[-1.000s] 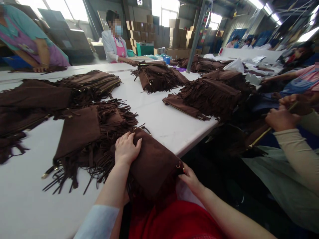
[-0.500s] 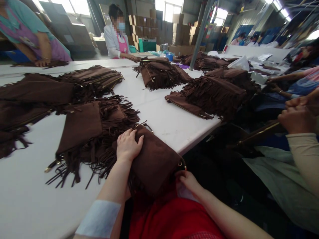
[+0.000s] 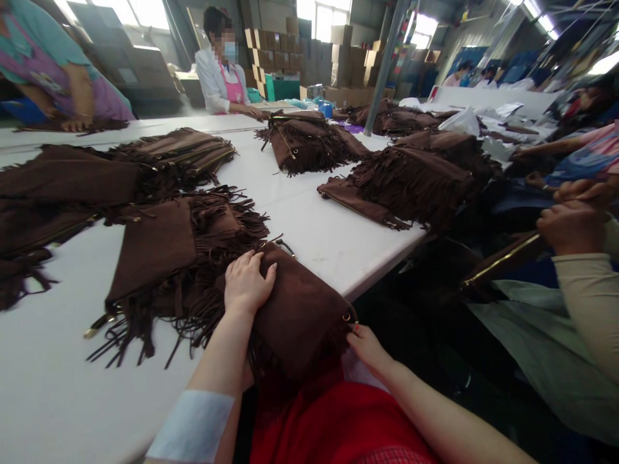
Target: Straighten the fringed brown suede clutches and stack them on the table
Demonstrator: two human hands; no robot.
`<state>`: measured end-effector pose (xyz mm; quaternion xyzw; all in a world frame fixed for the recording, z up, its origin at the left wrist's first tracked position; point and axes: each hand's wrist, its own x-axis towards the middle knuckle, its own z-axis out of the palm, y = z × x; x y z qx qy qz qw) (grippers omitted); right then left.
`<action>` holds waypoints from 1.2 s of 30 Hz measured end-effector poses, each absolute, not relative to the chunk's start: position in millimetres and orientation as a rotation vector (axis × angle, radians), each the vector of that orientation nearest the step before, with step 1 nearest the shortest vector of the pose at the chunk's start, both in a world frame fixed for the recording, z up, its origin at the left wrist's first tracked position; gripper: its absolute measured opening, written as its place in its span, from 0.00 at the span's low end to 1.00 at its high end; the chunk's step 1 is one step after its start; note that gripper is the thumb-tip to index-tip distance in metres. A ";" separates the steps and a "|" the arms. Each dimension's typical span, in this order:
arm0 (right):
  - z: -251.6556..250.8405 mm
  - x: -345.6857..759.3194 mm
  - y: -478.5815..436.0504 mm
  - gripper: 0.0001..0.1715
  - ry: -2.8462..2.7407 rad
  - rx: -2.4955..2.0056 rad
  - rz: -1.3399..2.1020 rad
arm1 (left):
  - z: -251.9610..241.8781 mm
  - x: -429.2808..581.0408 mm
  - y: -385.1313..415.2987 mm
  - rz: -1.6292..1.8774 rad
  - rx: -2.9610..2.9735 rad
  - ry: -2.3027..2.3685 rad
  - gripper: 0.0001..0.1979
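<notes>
A brown suede fringed bag [image 3: 300, 312] lies over the near edge of the white table [image 3: 319, 238], its lower part hanging toward my lap. My left hand [image 3: 246, 287] rests flat on its upper left part, fingers stretched out. My right hand [image 3: 368, 348] is at the bag's right corner, fingertips by the small gold ring [image 3: 347, 316]; its fingers are curled, and whether they pinch the fabric I cannot make out.
Several more brown fringed bags lie in piles: one just left of mine [image 3: 169, 254], a long stack at far left [image 3: 72, 187], others at centre back [image 3: 309, 145] and right [image 3: 416, 183]. A person's hands [image 3: 570, 222] at right hold a bag. Other workers stand at the back.
My right hand dipped below the bag's corner, then came back up to the gold ring. My left hand stayed flat on the bag. The neighbour's hands shifted slightly.
</notes>
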<state>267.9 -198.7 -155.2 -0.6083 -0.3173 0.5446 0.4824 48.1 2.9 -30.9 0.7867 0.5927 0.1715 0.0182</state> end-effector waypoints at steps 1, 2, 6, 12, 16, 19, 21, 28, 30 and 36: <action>-162.9 270.6 -200.7 0.10 -0.724 -1.528 1.339 | -30.7 48.2 2.9 0.533 2.448 1.845 0.28; -168.2 273.6 -202.5 0.11 -0.668 -1.580 1.347 | -30.3 48.3 2.9 0.531 2.453 1.847 0.28; -158.0 277.8 -207.5 0.16 -0.543 -1.504 1.413 | -28.8 48.4 3.4 0.502 2.459 1.841 0.28; -101.3 245.5 -204.0 0.21 -0.838 -1.035 1.625 | -30.2 47.6 6.0 0.505 2.483 1.842 0.29; -103.0 226.3 -205.3 0.08 -0.829 -1.331 1.630 | -30.4 47.6 4.5 0.494 2.488 1.841 0.29; -122.7 226.1 -212.8 0.09 -0.870 -1.579 1.627 | -30.1 48.2 3.4 0.487 2.480 1.851 0.29; -135.0 231.6 -217.9 0.09 -0.917 -1.658 1.704 | -30.0 48.7 3.1 0.481 2.472 1.856 0.28; -111.7 241.3 -212.5 0.31 -1.197 -1.524 1.322 | -28.4 49.5 2.0 0.501 2.448 1.850 0.28; -99.4 230.9 -208.2 0.24 -1.255 -1.437 1.398 | -27.0 49.3 0.8 0.496 2.448 1.849 0.27; -119.7 200.9 -207.8 0.09 -1.029 -1.471 1.679 | -26.9 45.9 -0.3 0.487 2.441 1.839 0.27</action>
